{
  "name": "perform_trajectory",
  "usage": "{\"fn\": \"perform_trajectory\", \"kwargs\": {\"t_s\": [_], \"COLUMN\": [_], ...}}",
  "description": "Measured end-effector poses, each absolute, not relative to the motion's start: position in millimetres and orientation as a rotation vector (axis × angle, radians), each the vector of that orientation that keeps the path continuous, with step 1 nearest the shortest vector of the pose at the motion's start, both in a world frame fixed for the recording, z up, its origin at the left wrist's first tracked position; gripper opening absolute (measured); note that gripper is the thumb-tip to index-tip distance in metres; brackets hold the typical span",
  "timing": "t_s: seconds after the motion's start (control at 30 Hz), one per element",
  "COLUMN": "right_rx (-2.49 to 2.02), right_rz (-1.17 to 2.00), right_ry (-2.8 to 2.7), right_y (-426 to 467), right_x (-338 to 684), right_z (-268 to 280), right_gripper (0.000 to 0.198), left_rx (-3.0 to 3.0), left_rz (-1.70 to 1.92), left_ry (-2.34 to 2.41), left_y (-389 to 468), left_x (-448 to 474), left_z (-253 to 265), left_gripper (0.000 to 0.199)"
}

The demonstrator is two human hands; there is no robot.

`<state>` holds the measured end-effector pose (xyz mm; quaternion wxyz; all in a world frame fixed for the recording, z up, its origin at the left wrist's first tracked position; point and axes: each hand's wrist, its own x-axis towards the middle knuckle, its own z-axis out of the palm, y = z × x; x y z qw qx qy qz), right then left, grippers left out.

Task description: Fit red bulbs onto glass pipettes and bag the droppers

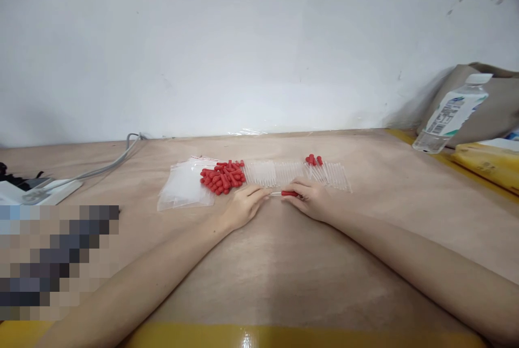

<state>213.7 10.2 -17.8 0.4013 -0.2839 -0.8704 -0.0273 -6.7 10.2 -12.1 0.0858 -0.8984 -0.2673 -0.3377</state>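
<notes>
Between my hands is a thin glass dropper tube [275,194] with a red rubber bulb [288,193] at its right end. My left hand [246,205] pinches the tube's left end, and my right hand [311,199] has its fingers closed on the bulb. How far the tube sits inside the bulb is hidden. Just beyond my left hand lies a heap of red rubber bulbs [223,178]. Behind both hands stretches a row of clear glass tubes [259,173]. Several droppers with red bulbs [312,160] lie on its right part.
Clear plastic bags [182,188] lie left of the bulbs. A grey cable [117,161] runs to a white power strip [65,191] at far left. On the right, a plastic bottle [454,113] leans against a grey-brown bag [503,105], near a yellow packet [490,164]. A white wall [259,51] bounds the table.
</notes>
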Motion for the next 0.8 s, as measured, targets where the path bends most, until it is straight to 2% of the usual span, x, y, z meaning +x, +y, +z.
{"fn": "perform_trajectory", "kwargs": {"t_s": [0.23, 0.8], "right_rx": [-0.712, -0.648], "right_rz": [0.115, 0.149], "right_ry": [-2.222, -2.277], "right_y": [12, 12], "right_x": [220, 210], "right_z": [-14, -18], "right_gripper": [0.016, 0.017], "left_rx": [-2.749, -2.795], "left_rz": [-1.011, -0.975], "left_ry": [-0.916, -0.915], "left_y": [10, 8], "left_x": [-10, -7], "left_z": [-12, -11], "left_gripper": [0.02, 0.021]}}
